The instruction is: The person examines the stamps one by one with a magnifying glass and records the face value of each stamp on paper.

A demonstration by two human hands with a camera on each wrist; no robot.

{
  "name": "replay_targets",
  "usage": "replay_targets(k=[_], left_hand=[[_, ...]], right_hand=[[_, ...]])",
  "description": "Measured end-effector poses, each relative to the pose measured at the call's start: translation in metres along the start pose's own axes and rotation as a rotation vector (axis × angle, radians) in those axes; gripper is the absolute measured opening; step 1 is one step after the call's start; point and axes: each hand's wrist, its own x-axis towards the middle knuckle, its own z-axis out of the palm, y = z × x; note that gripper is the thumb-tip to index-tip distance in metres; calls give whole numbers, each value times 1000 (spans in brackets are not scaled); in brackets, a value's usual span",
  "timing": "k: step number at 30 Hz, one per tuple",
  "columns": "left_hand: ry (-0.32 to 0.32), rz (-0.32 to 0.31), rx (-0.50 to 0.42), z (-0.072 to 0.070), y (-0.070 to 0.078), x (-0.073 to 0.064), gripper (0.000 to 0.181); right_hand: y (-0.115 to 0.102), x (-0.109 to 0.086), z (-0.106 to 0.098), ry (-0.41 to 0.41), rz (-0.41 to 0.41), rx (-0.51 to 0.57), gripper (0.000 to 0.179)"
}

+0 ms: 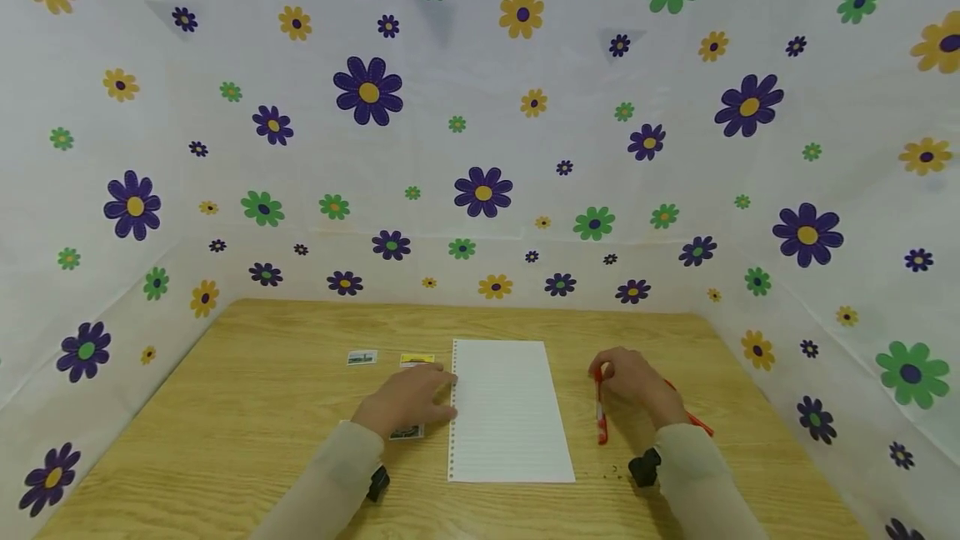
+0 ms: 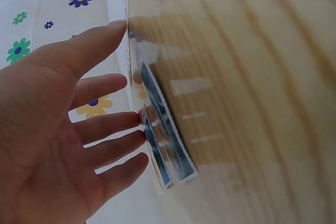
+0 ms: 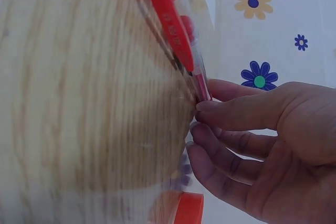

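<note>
A sheet of white lined paper point(image 1: 510, 411) with punched holes down its left side lies on the table. My left hand point(image 1: 405, 400) is at that punched edge, fingers spread and relaxed, the thumb and a fingertip right at the paper. Below this hand, a stamp-like picture point(image 1: 407, 432) is partly covered; in the left wrist view, blue-green pictures point(image 2: 167, 124) lie beside its fingers. To the right of the sheet, my right hand point(image 1: 632, 376) pinches one end of a red pen point(image 1: 602, 423) between thumb and fingers. Its clear barrel point(image 3: 201, 80) shows in the right wrist view.
Two more small pictures, one greenish point(image 1: 362, 357) and one yellow point(image 1: 417, 359), lie beyond my left hand. Another long red item point(image 1: 700, 424) is partly hidden by my right wrist. Dark specks point(image 1: 613, 470) dot the wooden table point(image 1: 225, 407). Flowered cloth walls point(image 1: 480, 148) enclose it.
</note>
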Motion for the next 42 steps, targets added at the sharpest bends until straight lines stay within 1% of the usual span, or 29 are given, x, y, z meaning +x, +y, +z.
replay_targets(k=[4, 7, 11, 17, 26, 32, 35, 37, 39, 42], left_hand=[[-3, -29, 4, -3, 4, 0, 55], [-7, -48, -3, -5, 7, 0, 54], [-14, -58, 12, -5, 7, 2, 54], [-15, -52, 7, -4, 6, 1, 53], [-6, -60, -12, -5, 6, -1, 54], [-2, -53, -15, -4, 5, 0, 54], [4, -54, -2, -3, 3, 2, 54], [6, -53, 10, -3, 3, 3, 54], [2, -54, 15, -3, 2, 3, 54], [-4, -54, 15, -4, 2, 2, 55]], right_hand=[[0, 3, 2, 10, -27, -23, 21], [2, 4, 4, 23, -64, -43, 19], [2, 4, 4, 49, -104, -64, 17], [6, 6, 5, 61, -96, -61, 17], [11, 8, 10, 72, -87, -49, 17], [9, 6, 6, 109, -79, 18, 15], [6, 6, 2, 136, -113, 46, 13], [4, 6, 0, 156, -150, 55, 12], [1, 7, -1, 174, -182, 54, 11], [-4, 8, -2, 181, -213, 51, 10]])
